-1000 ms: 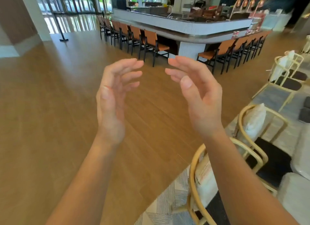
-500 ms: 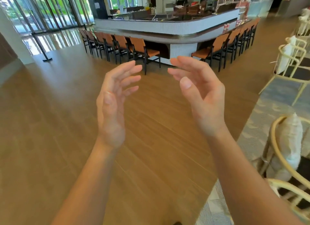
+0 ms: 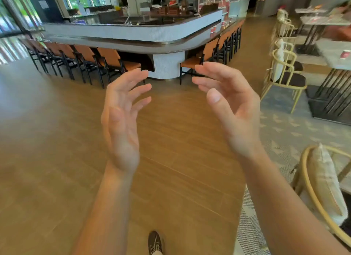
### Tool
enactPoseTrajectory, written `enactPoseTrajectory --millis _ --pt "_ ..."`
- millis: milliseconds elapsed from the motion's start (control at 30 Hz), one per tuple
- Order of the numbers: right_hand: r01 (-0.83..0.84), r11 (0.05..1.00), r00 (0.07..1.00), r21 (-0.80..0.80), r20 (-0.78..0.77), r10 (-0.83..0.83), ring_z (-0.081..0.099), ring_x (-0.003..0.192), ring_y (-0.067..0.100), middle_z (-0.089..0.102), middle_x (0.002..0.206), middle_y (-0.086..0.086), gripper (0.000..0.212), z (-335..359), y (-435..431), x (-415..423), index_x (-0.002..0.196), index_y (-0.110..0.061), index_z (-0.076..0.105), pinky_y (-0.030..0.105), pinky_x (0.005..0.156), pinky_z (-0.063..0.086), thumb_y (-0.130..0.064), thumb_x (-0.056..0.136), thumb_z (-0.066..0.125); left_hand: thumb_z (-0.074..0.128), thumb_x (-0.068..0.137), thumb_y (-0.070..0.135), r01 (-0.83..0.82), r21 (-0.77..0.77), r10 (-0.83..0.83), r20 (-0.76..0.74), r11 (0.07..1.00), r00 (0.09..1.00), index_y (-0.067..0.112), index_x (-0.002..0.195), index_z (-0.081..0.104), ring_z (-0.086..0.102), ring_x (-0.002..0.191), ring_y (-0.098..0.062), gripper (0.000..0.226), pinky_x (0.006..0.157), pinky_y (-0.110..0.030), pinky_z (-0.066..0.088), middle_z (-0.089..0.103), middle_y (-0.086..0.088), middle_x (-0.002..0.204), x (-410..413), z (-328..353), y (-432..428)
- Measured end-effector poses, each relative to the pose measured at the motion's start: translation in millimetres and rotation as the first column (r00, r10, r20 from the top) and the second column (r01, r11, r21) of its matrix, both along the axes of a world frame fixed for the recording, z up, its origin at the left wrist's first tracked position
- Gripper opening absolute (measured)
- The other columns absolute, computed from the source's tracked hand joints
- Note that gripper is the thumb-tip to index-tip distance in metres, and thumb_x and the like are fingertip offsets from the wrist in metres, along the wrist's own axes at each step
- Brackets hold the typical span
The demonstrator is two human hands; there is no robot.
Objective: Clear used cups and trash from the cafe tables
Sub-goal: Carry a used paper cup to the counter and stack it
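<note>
Both hands were empty here. The left hand [image 3: 121, 119] and right hand [image 3: 234, 110] were held up with palms facing each other, fingers loosely curved and spread, nothing in either.

The closest thing to clear looked like a red cup [image 3: 344, 54] standing upright on the grey tabletop [image 3: 331, 51]. It was at about 2 o'clock from the right hand, well apart from it, past a yellow chair [image 3: 284, 72]. So I'd say the right hand was the nearer one, and the person had to walk over before any reach made sense.

A couple more cups [image 3: 213, 29] sat on the bar [image 3: 133, 34] around 12 to 1 o'clock, also far off.

The cup had a pale mark on it, too small to read, and I couldn't make out any writing elsewhere.
</note>
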State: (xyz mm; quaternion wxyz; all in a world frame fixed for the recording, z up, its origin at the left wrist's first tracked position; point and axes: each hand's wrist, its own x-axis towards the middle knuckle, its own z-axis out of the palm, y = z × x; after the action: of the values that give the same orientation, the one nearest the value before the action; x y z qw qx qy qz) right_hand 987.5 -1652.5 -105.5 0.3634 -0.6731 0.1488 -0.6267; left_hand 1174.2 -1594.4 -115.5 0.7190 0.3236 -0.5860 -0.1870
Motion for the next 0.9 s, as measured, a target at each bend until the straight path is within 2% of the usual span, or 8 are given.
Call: enactPoseTrajectory --millis 100,167,267,467,633,900 --pt "0.064 0.998 0.998 -0.004 -0.008 -0.064 0.067 0.121 0.033 0.063 0.135 0.021 0.057 -8.0 -58.5 13.8 0.137 0.0 0.053 0.039 0.105 0.052 -0.037 0.097 0.067 0.041 0.091 0.082 0.067 -0.023 -0.067 -0.003 0.997 0.998 0.012 0.141 0.046 0.054 0.131 -0.037 0.086 0.105 -0.05 0.047 0.05 -0.02 0.149 14.7 -12.6 -75.1" --pt "0.095 0.995 0.995 -0.028 -0.024 -0.095 0.067 0.121 0.033 0.063 0.134 0.021 0.062 -7.1 -98.8 27.1 0.136 0.0 0.053 0.039 0.104 0.052 -0.046 0.097 0.063 0.04 0.091 0.082 0.113 -0.034 -0.113 0.012 0.993 0.994 0.011 0.141 0.045 0.054 0.131 -0.036 0.087 0.106 -0.051 0.047 0.051 -0.02 0.148 25.3 -15.9 -127.2" --pt "0.158 0.986 0.986 -0.045 -0.047 -0.16 0.067 0.121 0.033 0.063 0.134 0.02 0.061 5.0 -158.7 46.7 0.136 -0.003 0.053 0.038 0.104 0.052 -0.048 0.096 0.062 0.04 0.09 0.083 0.201 -0.042 -0.2 0.026 0.979 0.979 0.016 0.139 0.047 0.055 0.13 -0.034 0.083 0.106 -0.052 0.047 0.053 -0.016 0.147 38.7 -2.9 -205.0" --pt "0.297 0.954 0.954 -0.051 -0.032 -0.299 0.066 0.121 0.036 0.062 0.134 0.02 0.06 16.8 -266.6 49.3 0.137 -0.003 0.052 0.038 0.104 0.051 -0.046 0.097 0.064 0.04 0.09 0.083 0.358 -0.053 -0.357 0.034 0.932 0.934 0.014 0.139 0.047 0.055 0.131 -0.033 0.084 0.104 -0.042 0.046 0.054 -0.016 0.147 43.4 17.3 -339.0" --pt "0.379 0.925 0.925 -0.012 -0.031 -0.379 0.066 0.121 0.035 0.063 0.134 0.016 0.057 -1.3 -345.3 18.3 0.135 -0.009 0.054 0.036 0.103 0.05 -0.049 0.096 0.065 0.04 0.092 0.081 0.449 -0.027 -0.447 0.068 0.893 0.892 0.013 0.136 0.049 0.056 0.129 -0.034 0.082 0.104 -0.047 0.047 0.054 -0.021 0.145 7.7 1.6 -436.7" --pt "0.46 0.887 0.888 -0.041 0.041 -0.458 0.065 0.122 0.035 0.062 0.135 0.02 0.059 -13.0 -507.5 -92.4 0.137 -0.005 0.052 0.037 0.104 0.05 -0.047 0.097 0.064 0.041 0.092 0.081 0.529 0.009 -0.524 0.153 0.848 0.838 0.01 0.137 0.047 0.057 0.129 -0.032 0.084 0.104 -0.045 0.048 0.055 -0.019 0.145 -103.5 0.3 -605.6"
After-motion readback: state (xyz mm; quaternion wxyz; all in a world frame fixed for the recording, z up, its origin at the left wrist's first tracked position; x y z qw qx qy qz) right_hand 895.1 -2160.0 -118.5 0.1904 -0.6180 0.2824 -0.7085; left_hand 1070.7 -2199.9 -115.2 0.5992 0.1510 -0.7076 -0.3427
